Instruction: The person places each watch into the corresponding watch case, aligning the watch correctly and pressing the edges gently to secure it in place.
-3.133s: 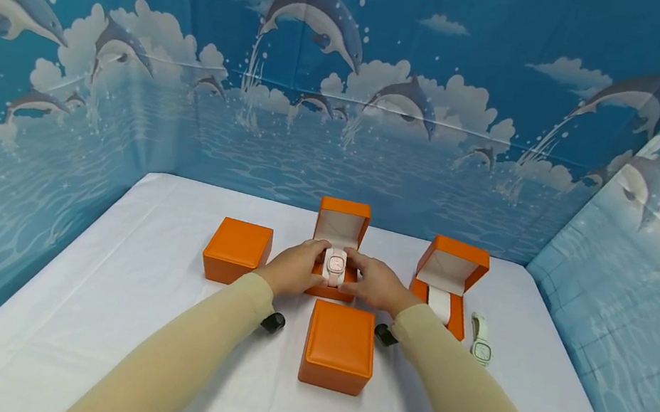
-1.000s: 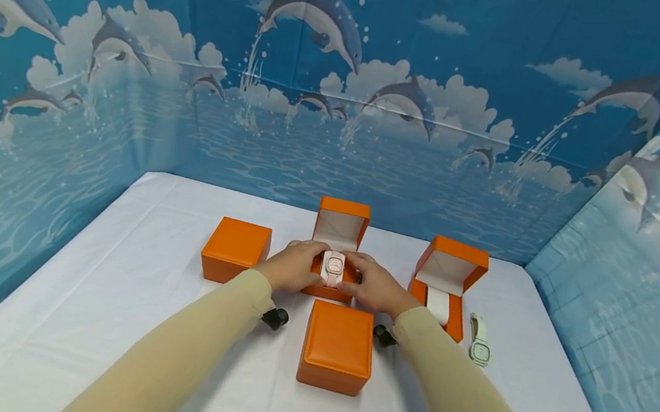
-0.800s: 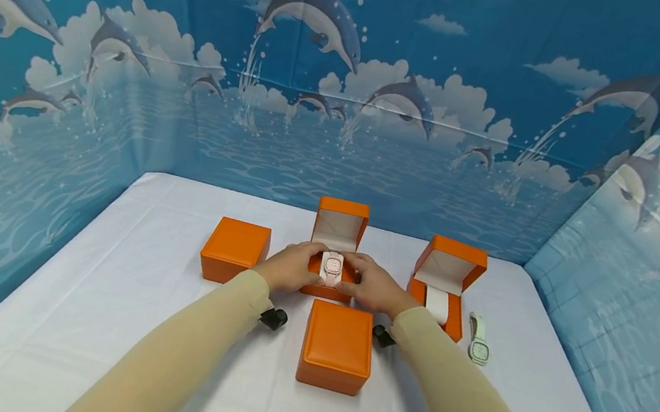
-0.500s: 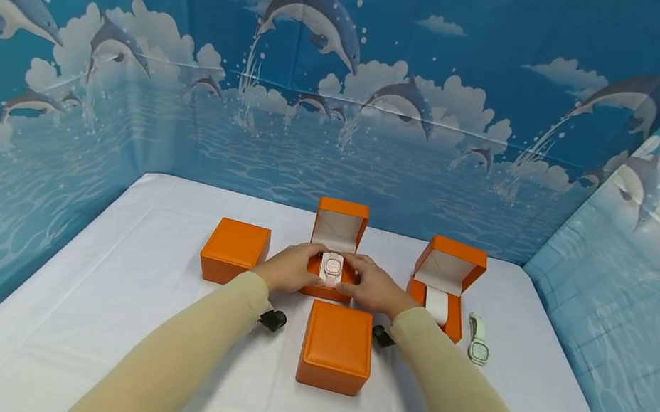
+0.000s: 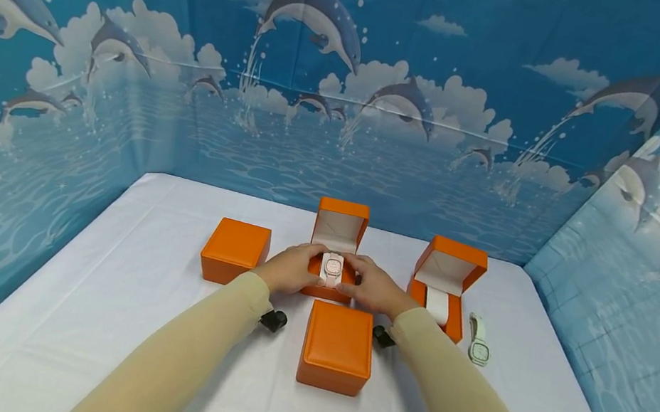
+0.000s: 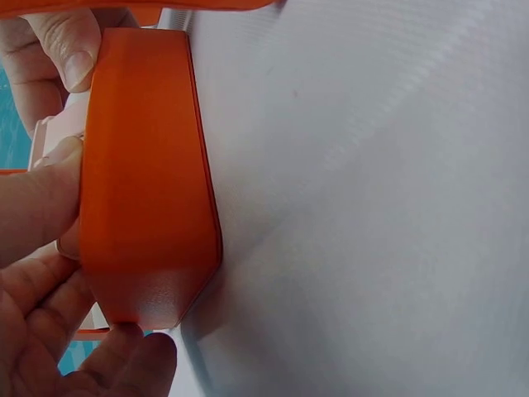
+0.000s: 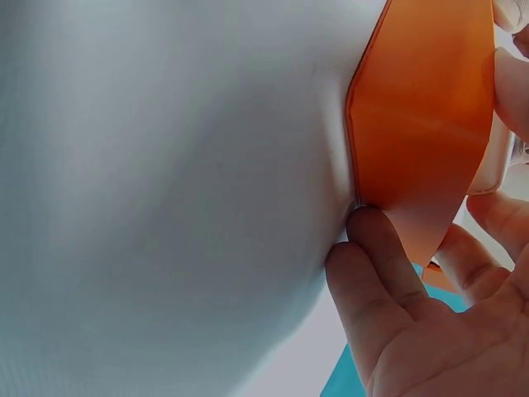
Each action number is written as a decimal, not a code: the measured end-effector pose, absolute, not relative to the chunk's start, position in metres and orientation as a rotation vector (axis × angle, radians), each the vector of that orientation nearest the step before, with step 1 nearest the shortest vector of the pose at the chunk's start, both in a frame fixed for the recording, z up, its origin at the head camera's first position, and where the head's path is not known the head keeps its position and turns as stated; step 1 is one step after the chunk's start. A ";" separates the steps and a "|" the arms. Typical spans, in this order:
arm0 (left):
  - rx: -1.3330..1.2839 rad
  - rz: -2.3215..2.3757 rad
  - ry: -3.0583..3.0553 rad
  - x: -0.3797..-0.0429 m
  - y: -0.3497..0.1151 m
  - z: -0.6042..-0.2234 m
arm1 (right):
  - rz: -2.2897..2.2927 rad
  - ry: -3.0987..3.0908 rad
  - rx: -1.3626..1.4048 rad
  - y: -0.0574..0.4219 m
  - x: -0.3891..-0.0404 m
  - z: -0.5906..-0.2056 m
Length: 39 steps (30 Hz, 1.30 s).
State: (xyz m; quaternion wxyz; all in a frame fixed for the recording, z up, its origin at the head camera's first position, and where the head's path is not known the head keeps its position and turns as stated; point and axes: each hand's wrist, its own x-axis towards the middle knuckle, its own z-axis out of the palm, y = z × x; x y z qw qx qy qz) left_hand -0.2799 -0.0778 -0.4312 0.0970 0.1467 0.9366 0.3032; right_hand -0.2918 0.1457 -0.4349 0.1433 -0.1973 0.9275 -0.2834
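A pink wristwatch (image 5: 333, 266) wraps a white cushion in the open orange watch box (image 5: 340, 228) at the back middle. My left hand (image 5: 290, 269) holds the cushion's left side, its thumb near the front and its fingers at the back. From the right, my right hand (image 5: 378, 286) holds the same cushion in like manner. Box wall (image 6: 149, 165) and thumb meet at the rim in the left wrist view; other fingers lie along the box's side. In the right wrist view, fingertips touch the outer box wall (image 7: 421, 124). The cushion's lower part is hidden inside the box.
A closed orange box (image 5: 236, 251) stands at left, another closed box (image 5: 337, 346) in front between my forearms. At right is an open box (image 5: 450, 275) with a bare white cushion (image 5: 437, 305); a pale green watch (image 5: 479, 341) lies beside it. A dolphin-print curtain (image 5: 313, 146) backs the table.
Compared with about three seconds ago, the pink watch and cushion sit slightly lower in the box between my hands. Over the last second hardly anything moves.
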 end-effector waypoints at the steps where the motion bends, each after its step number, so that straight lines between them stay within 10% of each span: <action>1: 0.436 0.899 2.772 -0.280 -0.078 -0.431 | -0.815 2.675 -0.572 0.146 -0.292 -0.435; 39: 0.429 0.916 2.764 -0.280 -0.078 -0.432 | -0.808 2.675 -0.569 0.146 -0.293 -0.436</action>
